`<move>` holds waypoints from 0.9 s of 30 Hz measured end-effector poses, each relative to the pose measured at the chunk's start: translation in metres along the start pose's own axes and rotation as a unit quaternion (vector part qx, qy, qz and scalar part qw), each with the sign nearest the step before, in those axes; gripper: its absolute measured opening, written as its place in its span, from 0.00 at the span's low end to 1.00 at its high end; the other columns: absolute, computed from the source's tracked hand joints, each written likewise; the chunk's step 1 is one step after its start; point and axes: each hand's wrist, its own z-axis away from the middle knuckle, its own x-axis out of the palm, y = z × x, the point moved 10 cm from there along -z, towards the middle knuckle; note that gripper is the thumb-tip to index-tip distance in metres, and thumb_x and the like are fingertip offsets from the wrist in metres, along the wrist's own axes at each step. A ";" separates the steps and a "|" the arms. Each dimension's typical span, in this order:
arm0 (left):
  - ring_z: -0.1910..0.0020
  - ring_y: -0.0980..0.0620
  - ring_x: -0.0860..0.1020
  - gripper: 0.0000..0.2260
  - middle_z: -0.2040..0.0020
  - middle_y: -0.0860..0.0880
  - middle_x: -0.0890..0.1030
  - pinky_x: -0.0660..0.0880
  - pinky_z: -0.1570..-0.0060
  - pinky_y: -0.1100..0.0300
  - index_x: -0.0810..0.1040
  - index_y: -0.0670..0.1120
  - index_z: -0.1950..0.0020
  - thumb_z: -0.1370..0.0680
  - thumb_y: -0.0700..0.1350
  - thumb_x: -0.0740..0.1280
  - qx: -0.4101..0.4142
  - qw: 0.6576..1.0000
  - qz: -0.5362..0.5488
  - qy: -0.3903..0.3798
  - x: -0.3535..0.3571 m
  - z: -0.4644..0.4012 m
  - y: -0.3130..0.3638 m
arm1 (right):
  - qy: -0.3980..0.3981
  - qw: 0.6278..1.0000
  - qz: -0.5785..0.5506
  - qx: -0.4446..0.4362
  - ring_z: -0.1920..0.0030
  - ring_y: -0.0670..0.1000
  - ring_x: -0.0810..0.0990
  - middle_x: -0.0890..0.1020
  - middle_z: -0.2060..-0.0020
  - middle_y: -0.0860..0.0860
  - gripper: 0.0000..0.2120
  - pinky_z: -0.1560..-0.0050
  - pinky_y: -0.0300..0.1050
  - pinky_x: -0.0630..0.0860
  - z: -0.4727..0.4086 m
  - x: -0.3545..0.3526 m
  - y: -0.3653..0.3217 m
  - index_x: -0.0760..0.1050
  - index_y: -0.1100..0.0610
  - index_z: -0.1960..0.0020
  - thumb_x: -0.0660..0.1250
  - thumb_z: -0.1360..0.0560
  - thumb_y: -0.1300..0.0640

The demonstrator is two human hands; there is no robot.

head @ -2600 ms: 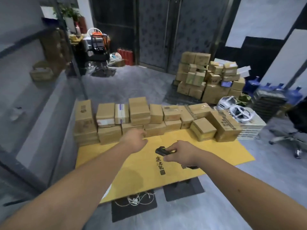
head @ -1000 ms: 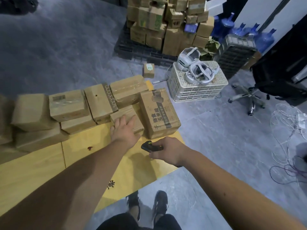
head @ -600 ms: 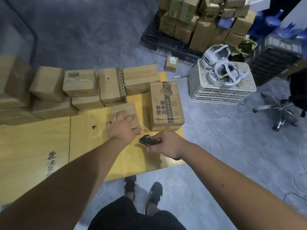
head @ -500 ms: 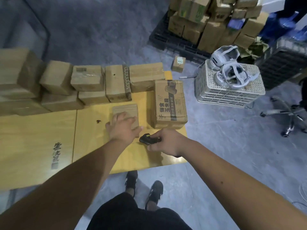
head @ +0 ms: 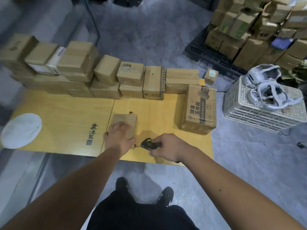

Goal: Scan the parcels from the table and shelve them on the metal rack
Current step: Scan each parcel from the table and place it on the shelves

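Observation:
A small brown parcel [head: 125,120] lies on the yellow table [head: 66,113] near its front edge. My left hand [head: 118,138] lies on top of the parcel's near end, fingers curled over it. My right hand [head: 167,147] grips a black handheld scanner [head: 147,143] just right of the parcel, its head pointing left toward the box. A row of stacked brown parcels [head: 106,75] lines the table's far edge. A larger printed carton [head: 199,108] stands at the table's right end. The metal rack is out of view.
A white plastic crate [head: 262,107] with white headsets on it stands on the floor to the right. A pallet of cartons [head: 249,30] fills the back right. One small box [head: 211,76] sits on the floor. A white patch [head: 21,128] lies at the table's left end.
My left hand has dragged the small parcel away from the row toward the table's front edge. The right hand with the scanner stays beside it. The view has swung left.

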 end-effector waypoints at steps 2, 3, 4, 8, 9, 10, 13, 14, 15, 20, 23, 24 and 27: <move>0.26 0.48 0.64 0.25 0.26 0.54 0.69 0.66 0.33 0.42 0.75 0.58 0.28 0.25 0.60 0.70 -0.008 1.000 0.002 0.008 -0.011 -0.001 -0.030 | -0.005 1.000 0.005 -0.009 0.61 0.47 0.75 0.80 0.51 0.50 0.22 0.69 0.41 0.67 -0.010 0.011 -0.023 0.81 0.49 0.31 0.73 0.23 0.42; 0.27 0.47 0.64 0.25 0.26 0.54 0.69 0.67 0.33 0.42 0.75 0.58 0.29 0.25 0.60 0.70 -0.008 1.000 0.004 0.011 -0.016 -0.003 -0.044 | -0.006 1.000 0.008 -0.014 0.61 0.48 0.76 0.80 0.51 0.50 0.22 0.69 0.40 0.67 -0.016 0.016 -0.035 0.81 0.49 0.32 0.73 0.22 0.42; 0.27 0.46 0.64 0.25 0.26 0.53 0.70 0.68 0.33 0.43 0.74 0.57 0.29 0.25 0.60 0.70 -0.006 1.000 0.009 0.009 -0.019 -0.006 -0.056 | -0.005 1.000 0.010 -0.017 0.60 0.49 0.77 0.81 0.50 0.51 0.21 0.68 0.41 0.68 -0.022 0.020 -0.047 0.81 0.49 0.32 0.73 0.22 0.42; 0.28 0.44 0.66 0.24 0.26 0.50 0.71 0.70 0.35 0.45 0.72 0.54 0.27 0.22 0.54 0.68 0.016 0.997 0.077 0.018 -0.038 -0.018 -0.096 | 0.001 1.000 0.023 -0.019 0.54 0.51 0.78 0.80 0.50 0.50 0.23 0.63 0.42 0.70 -0.049 0.041 -0.095 0.81 0.49 0.32 0.73 0.23 0.41; 0.28 0.44 0.66 0.24 0.26 0.49 0.71 0.70 0.33 0.46 0.70 0.52 0.25 0.22 0.52 0.68 0.021 0.993 0.114 0.021 -0.044 -0.023 -0.107 | 0.003 0.999 0.028 -0.015 0.54 0.50 0.78 0.80 0.51 0.49 0.24 0.64 0.42 0.69 -0.054 0.045 -0.106 0.81 0.49 0.31 0.73 0.23 0.40; 0.28 0.43 0.68 0.25 0.26 0.48 0.72 0.71 0.32 0.47 0.69 0.51 0.23 0.21 0.50 0.66 0.026 0.988 0.153 0.024 -0.049 -0.028 -0.118 | 0.006 0.999 0.032 -0.008 0.56 0.49 0.77 0.79 0.53 0.49 0.24 0.65 0.42 0.69 -0.059 0.048 -0.118 0.81 0.49 0.30 0.73 0.23 0.40; 0.37 0.40 0.77 0.28 0.29 0.46 0.74 0.77 0.40 0.48 0.61 0.58 0.19 0.18 0.44 0.60 0.029 0.968 0.250 0.020 -0.064 -0.043 -0.156 | 0.017 0.998 0.052 0.006 0.61 0.46 0.75 0.77 0.59 0.47 0.24 0.67 0.42 0.68 -0.072 0.056 -0.151 0.81 0.49 0.30 0.72 0.22 0.41; 0.40 0.41 0.79 0.30 0.30 0.47 0.75 0.78 0.44 0.50 0.57 0.62 0.18 0.17 0.42 0.59 0.023 0.963 0.267 0.016 -0.068 -0.048 -0.170 | 0.018 0.998 0.058 0.008 0.60 0.46 0.75 0.78 0.59 0.47 0.24 0.66 0.43 0.68 -0.077 0.059 -0.162 0.80 0.50 0.29 0.72 0.22 0.41; 0.42 0.41 0.79 0.31 0.31 0.48 0.76 0.77 0.45 0.51 0.55 0.63 0.17 0.16 0.41 0.57 0.019 0.962 0.273 0.011 -0.071 -0.052 -0.183 | 0.021 0.998 0.060 0.011 0.59 0.47 0.76 0.79 0.58 0.48 0.25 0.64 0.44 0.70 -0.081 0.061 -0.173 0.80 0.50 0.29 0.72 0.22 0.41; 0.30 0.45 0.74 0.28 0.23 0.48 0.68 0.72 0.32 0.53 0.65 0.60 0.19 0.16 0.37 0.55 0.030 0.965 0.262 -0.009 -0.078 -0.069 -0.227 | 0.038 0.998 0.030 0.034 0.52 0.53 0.85 0.86 0.51 0.52 0.23 0.51 0.51 0.84 -0.099 0.069 -0.209 0.81 0.50 0.31 0.73 0.23 0.41; 0.31 0.48 0.73 0.25 0.25 0.51 0.67 0.71 0.30 0.54 0.74 0.57 0.24 0.16 0.36 0.56 -0.002 0.949 0.316 -0.003 -0.079 -0.081 -0.254 | 0.035 0.998 0.041 0.045 0.51 0.54 0.85 0.85 0.48 0.54 0.23 0.47 0.56 0.84 -0.106 0.077 -0.225 0.82 0.52 0.32 0.73 0.22 0.41; 0.31 0.49 0.72 0.24 0.27 0.52 0.68 0.70 0.28 0.53 0.76 0.56 0.26 0.16 0.36 0.56 -0.027 0.932 0.361 -0.006 -0.078 -0.086 -0.265 | 0.034 0.998 0.038 0.048 0.51 0.54 0.85 0.85 0.46 0.54 0.23 0.47 0.56 0.84 -0.109 0.079 -0.230 0.81 0.52 0.31 0.73 0.22 0.41; 0.31 0.50 0.73 0.16 0.30 0.52 0.73 0.70 0.28 0.51 0.79 0.53 0.29 0.14 0.44 0.59 -0.072 0.888 0.454 -0.014 -0.075 -0.098 -0.291 | 0.024 0.997 0.042 0.055 0.57 0.54 0.84 0.84 0.48 0.54 0.23 0.61 0.49 0.81 -0.118 0.083 -0.242 0.81 0.52 0.31 0.73 0.21 0.42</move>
